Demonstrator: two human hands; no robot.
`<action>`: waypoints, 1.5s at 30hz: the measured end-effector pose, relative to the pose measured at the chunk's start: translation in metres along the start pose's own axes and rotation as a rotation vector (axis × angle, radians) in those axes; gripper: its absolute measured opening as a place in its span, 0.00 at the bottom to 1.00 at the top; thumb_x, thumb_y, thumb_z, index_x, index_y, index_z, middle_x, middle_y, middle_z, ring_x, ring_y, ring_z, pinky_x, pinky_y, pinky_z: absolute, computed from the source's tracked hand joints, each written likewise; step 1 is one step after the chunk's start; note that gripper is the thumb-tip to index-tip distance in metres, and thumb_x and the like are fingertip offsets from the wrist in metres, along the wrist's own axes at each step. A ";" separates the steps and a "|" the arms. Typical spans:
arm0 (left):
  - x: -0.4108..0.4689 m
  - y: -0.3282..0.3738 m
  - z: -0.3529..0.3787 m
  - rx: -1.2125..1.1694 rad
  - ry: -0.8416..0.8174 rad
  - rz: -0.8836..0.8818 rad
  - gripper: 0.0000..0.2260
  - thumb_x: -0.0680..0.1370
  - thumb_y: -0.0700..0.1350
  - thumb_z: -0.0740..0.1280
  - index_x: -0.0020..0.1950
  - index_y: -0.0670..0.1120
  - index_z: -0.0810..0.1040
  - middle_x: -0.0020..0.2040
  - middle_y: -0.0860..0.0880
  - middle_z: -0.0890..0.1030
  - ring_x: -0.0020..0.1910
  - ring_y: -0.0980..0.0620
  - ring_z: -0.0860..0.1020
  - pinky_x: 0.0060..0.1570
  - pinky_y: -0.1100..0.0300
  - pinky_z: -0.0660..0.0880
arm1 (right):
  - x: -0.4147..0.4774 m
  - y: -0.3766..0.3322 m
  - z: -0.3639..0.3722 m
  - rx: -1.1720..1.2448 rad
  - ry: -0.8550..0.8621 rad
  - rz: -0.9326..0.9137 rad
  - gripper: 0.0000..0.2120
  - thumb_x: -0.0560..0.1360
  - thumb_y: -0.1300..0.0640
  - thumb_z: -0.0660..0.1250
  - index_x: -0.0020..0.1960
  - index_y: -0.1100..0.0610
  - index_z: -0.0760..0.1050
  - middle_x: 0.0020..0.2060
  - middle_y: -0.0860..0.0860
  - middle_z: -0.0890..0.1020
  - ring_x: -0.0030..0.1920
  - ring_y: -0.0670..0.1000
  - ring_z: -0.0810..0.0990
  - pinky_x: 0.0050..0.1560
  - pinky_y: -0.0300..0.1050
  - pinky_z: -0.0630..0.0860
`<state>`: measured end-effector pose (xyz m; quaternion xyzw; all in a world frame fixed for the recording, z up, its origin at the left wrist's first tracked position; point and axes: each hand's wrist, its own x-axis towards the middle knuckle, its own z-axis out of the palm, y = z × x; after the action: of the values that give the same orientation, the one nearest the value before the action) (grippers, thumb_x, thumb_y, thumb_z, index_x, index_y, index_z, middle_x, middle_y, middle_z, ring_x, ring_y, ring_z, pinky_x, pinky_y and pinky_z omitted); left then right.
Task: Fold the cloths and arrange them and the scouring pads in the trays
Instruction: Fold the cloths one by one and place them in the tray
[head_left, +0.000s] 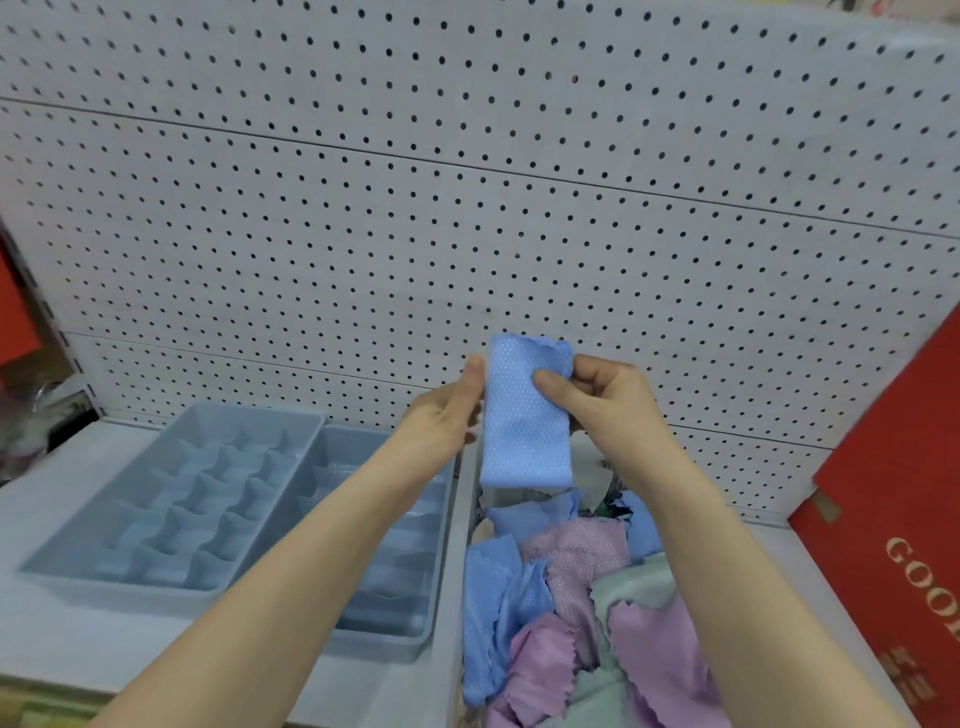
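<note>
I hold a folded blue cloth (522, 431) upright in front of the pegboard, above the shelf. My left hand (447, 410) pinches its left edge near the top. My right hand (597, 395) grips its upper right corner, thumb across the front. Below it lies a heap of loose cloths (571, 613) in blue, pink, purple and pale green. Two grey-blue compartment trays stand side by side on the shelf: the left tray (67, 566) and the right tray (410, 639), which my left forearm partly hides. No scouring pads are clearly visible.
A white pegboard wall (467, 208) backs the shelf. A red box with gold lettering (893, 545) leans at the right. A white divider (457, 571) separates the trays from the cloth heap. Cluttered goods sit at the far left edge.
</note>
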<state>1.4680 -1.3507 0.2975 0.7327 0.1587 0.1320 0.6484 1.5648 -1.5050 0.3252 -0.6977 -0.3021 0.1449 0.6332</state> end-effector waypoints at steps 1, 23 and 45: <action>0.000 -0.002 0.002 -0.057 -0.027 0.038 0.29 0.73 0.71 0.60 0.56 0.48 0.81 0.51 0.51 0.84 0.54 0.52 0.81 0.55 0.60 0.76 | -0.001 0.000 0.000 0.018 -0.028 0.020 0.06 0.78 0.60 0.68 0.51 0.62 0.81 0.42 0.52 0.86 0.42 0.49 0.85 0.41 0.46 0.80; -0.012 -0.024 -0.001 -0.467 0.101 -0.110 0.08 0.81 0.44 0.59 0.57 0.47 0.77 0.50 0.44 0.81 0.42 0.45 0.82 0.44 0.53 0.80 | 0.014 0.045 0.013 -0.028 -0.178 -0.106 0.23 0.76 0.75 0.59 0.35 0.51 0.80 0.36 0.43 0.82 0.42 0.50 0.76 0.47 0.45 0.72; 0.000 -0.083 -0.129 -0.408 0.059 -0.141 0.08 0.79 0.34 0.64 0.55 0.44 0.78 0.48 0.46 0.83 0.43 0.52 0.83 0.43 0.61 0.81 | 0.032 0.065 0.141 0.034 -0.225 0.072 0.17 0.76 0.73 0.64 0.55 0.55 0.82 0.48 0.48 0.86 0.49 0.46 0.84 0.46 0.39 0.79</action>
<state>1.4112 -1.2249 0.2310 0.5692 0.1985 0.1371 0.7860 1.5226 -1.3745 0.2455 -0.6764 -0.3437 0.2501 0.6015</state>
